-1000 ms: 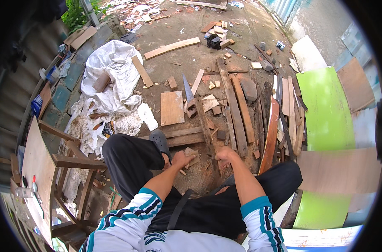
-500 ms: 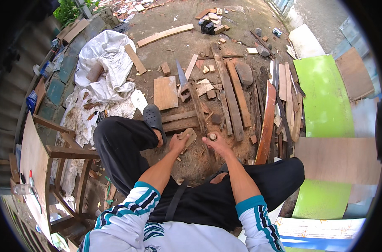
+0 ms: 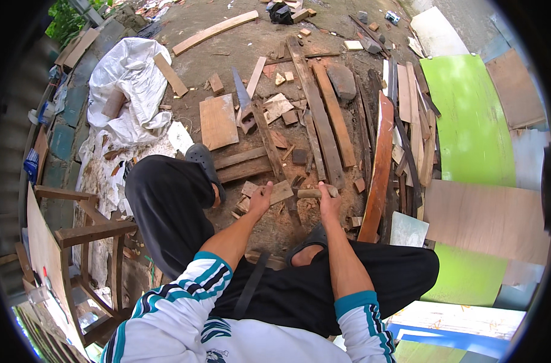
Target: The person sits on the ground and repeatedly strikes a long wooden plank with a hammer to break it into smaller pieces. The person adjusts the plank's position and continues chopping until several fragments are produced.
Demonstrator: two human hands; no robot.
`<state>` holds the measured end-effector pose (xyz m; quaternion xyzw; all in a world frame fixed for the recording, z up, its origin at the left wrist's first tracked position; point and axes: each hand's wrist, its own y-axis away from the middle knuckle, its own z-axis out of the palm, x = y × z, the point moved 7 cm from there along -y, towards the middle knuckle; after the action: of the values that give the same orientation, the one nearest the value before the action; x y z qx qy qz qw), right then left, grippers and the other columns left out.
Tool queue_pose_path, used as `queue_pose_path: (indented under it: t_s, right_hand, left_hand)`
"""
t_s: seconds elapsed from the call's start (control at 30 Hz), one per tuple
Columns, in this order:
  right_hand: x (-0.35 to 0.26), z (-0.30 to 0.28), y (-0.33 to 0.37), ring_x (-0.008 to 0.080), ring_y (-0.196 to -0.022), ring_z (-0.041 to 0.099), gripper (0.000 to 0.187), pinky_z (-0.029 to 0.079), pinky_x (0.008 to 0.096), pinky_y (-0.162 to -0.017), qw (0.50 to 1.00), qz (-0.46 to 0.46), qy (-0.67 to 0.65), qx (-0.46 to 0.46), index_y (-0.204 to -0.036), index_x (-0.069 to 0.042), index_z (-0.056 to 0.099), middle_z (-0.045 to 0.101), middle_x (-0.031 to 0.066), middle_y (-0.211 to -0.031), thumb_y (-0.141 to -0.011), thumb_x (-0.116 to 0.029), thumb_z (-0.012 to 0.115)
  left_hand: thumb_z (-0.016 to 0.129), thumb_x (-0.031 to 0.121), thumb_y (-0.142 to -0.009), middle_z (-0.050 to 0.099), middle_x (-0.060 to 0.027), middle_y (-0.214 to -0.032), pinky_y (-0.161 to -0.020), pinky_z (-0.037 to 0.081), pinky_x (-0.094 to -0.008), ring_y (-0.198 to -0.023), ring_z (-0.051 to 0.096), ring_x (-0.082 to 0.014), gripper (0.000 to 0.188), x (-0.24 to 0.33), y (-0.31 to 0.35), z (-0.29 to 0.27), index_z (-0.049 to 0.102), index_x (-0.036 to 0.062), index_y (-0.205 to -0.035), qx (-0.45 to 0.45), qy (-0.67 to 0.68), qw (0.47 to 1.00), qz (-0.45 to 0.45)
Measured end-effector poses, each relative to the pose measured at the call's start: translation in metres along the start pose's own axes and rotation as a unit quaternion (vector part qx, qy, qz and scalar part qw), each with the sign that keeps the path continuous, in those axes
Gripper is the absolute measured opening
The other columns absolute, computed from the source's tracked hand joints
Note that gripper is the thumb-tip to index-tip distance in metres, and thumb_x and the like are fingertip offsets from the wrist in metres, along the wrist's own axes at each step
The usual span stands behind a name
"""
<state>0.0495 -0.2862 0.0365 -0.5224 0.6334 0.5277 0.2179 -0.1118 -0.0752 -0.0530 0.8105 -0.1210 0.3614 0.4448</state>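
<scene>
Near the middle, my left hand (image 3: pixel 261 198) is closed on a short wooden block (image 3: pixel 281 192), whose end sticks out to the right. My right hand (image 3: pixel 329 202) grips the pale wooden handle (image 3: pixel 310 193) of a hammer, which lies sideways with its dark head (image 3: pixel 296 182) pointing toward the block. Close beyond both hands, a long narrow wooden strip (image 3: pixel 268 139) runs away from me. A handsaw (image 3: pixel 241 91) with a wooden grip lies past it, beside a square wooden board (image 3: pixel 219 121). Small wood offcuts (image 3: pixel 249 189) lie by my left hand.
Long planks (image 3: pixel 316 115) and a reddish-brown board (image 3: pixel 381 163) lie to the right, near a green panel (image 3: pixel 466 115). At left are a white sack (image 3: pixel 130 78) and a wooden frame (image 3: pixel 100 233). A grey stone (image 3: pixel 342 81) sits beyond the planks.
My right hand has turned the hammer, so its handle now lies across and its head shows. My hands are slightly further apart. The view has shifted, moving the scene up and left.
</scene>
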Motion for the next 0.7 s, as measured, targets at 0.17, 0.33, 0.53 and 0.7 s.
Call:
queue_pose_path:
  t_s: [0.17, 0.33, 0.53, 0.7]
  right_hand:
    - [-0.001, -0.011, 0.002, 0.0272, -0.084, 0.065, 0.051, 0.048, 0.043, -0.076, 0.998, 0.009, 0.015, 0.064, -0.088, -0.004, 0.072, 0.07, 0.0125, -0.087, -0.089, -0.055, 0.065]
    - [-0.018, -0.029, 0.004, 0.0221, -0.069, 0.064, 0.057, 0.048, 0.0397, -0.067, 0.995, -0.027, 0.004, 0.098, -0.073, -0.003, 0.068, 0.067, 0.0097, -0.072, -0.089, -0.058, 0.063]
    - [-0.072, -0.021, 0.007, 0.0138, -0.064, 0.058, 0.054, 0.046, 0.0313, -0.061, 0.999, -0.028, 0.02, 0.042, -0.073, -0.004, 0.06, 0.059, 0.0055, -0.066, -0.093, -0.054, 0.062]
    - [-0.097, 0.006, 0.008, 0.0146, -0.061, 0.054, 0.057, 0.043, 0.0319, -0.06, 0.996, -0.073, -0.014, -0.053, -0.073, -0.007, 0.051, 0.05, 0.0017, -0.063, -0.093, -0.06, 0.058]
  left_hand:
    - [0.047, 0.07, -0.092, 0.057, -0.0227, -0.132, -0.101, 0.041, -0.0458, -0.123, 0.053, -0.0379, 0.075, 0.017, -0.012, 0.016, 0.055, 0.0042, -0.128, -0.031, 0.013, 0.999, 0.006]
    - [0.063, 0.053, -0.09, 0.043, -0.028, -0.143, -0.105, 0.039, -0.0471, -0.131, 0.046, -0.042, 0.084, 0.02, -0.027, 0.018, 0.026, 0.0029, -0.146, 0.015, -0.013, 1.0, 0.002]
    - [0.066, 0.044, -0.089, 0.039, -0.0256, -0.149, -0.108, 0.038, -0.0456, -0.133, 0.045, -0.0402, 0.082, -0.022, -0.044, 0.014, 0.028, 0.0042, -0.149, 0.013, 0.08, 0.995, -0.05]
    - [0.064, 0.047, -0.09, 0.038, -0.0235, -0.15, -0.112, 0.036, -0.0457, -0.136, 0.041, -0.0391, 0.082, -0.007, -0.028, 0.026, 0.028, 0.0062, -0.152, -0.035, 0.046, 0.998, -0.035]
